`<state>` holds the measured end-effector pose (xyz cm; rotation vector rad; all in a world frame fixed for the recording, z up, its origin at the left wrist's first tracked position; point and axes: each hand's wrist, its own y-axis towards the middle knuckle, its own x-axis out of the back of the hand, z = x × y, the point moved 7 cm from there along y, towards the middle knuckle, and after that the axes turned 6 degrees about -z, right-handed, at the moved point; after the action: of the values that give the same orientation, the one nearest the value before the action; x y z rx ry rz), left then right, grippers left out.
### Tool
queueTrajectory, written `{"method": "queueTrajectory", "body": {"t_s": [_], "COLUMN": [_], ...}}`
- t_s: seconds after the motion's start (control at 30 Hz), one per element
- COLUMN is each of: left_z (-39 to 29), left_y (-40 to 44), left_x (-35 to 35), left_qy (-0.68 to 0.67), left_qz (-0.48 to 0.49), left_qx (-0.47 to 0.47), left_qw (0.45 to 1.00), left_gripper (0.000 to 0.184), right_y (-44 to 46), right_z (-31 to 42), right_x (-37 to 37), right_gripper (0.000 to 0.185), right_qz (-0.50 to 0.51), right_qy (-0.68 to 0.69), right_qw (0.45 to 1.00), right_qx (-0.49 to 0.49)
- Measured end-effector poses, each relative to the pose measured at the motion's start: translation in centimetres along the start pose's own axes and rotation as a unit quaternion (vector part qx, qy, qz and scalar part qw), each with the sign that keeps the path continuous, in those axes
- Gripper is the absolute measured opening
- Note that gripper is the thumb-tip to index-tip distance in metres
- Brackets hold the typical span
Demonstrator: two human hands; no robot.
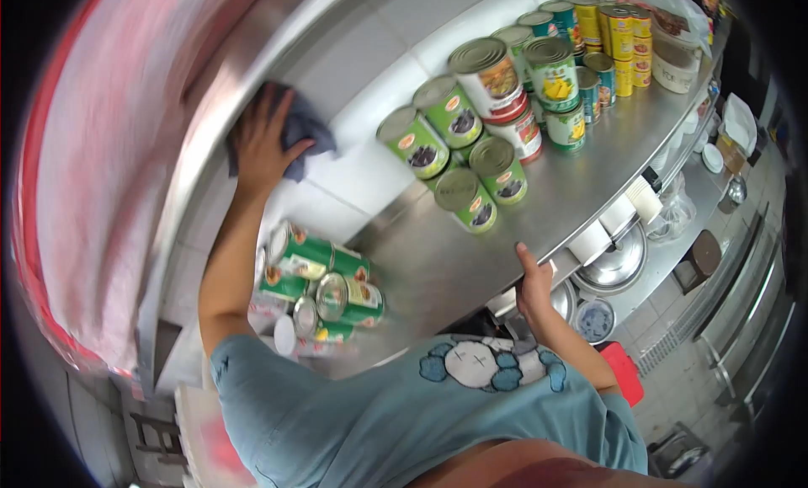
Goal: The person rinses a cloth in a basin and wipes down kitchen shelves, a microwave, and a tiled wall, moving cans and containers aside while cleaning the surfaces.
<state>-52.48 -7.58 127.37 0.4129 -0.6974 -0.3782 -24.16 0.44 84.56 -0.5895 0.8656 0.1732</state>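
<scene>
My left hand presses a dark blue-grey cloth with spread fingers, against the metal shelf above and the white tiled wall behind it. Down at the front edge of the lower steel shelf, my right hand grips the rim, its thumb on top and its other fingers mostly hidden beneath. Between the hands, green-labelled cans stand grouped on the lower shelf. Another cluster of green cans, some stacked, sits below my left arm.
Farther along the shelf stand cans with pineapple pictures, yellow cans and a white tub. Under it, a metal lid and other kitchenware rest on a counter. Pink-white plastic-wrapped material lies on the upper shelf.
</scene>
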Motion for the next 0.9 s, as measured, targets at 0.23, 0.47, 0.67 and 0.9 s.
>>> {"method": "queueTrajectory", "body": {"t_s": [0.23, 0.47, 0.67, 0.9], "left_z": [-7.0, -17.3, -14.9, -5.3], "left_y": [16.5, 38.0, 41.6, 21.7], "left_x": [-2.1, -8.4, -8.9, -2.1], "left_qy": [0.05, -0.028, -0.023, 0.032], "left_qz": [-0.039, -0.241, -0.194, -0.14], "left_qx": [0.034, -0.093, -0.06, -0.079], "left_qw": [0.997, 0.966, 0.979, 0.987], "left_gripper": [0.111, 0.086, 0.068, 0.064], "right_y": [1.0, 1.1, 1.1, 1.7], "right_z": [-0.7, -0.4, -0.2, -0.9], "right_x": [1.1, 1.5, 0.9, 1.5], "right_gripper": [0.044, 0.04, 0.046, 0.054], "right_qz": [-0.008, -0.016, 0.015, 0.024], "right_qy": [-0.039, -0.064, -0.06, -0.04], "right_qw": [0.998, 0.996, 0.998, 0.999], "right_qx": [0.041, 0.064, 0.007, -0.019]}}
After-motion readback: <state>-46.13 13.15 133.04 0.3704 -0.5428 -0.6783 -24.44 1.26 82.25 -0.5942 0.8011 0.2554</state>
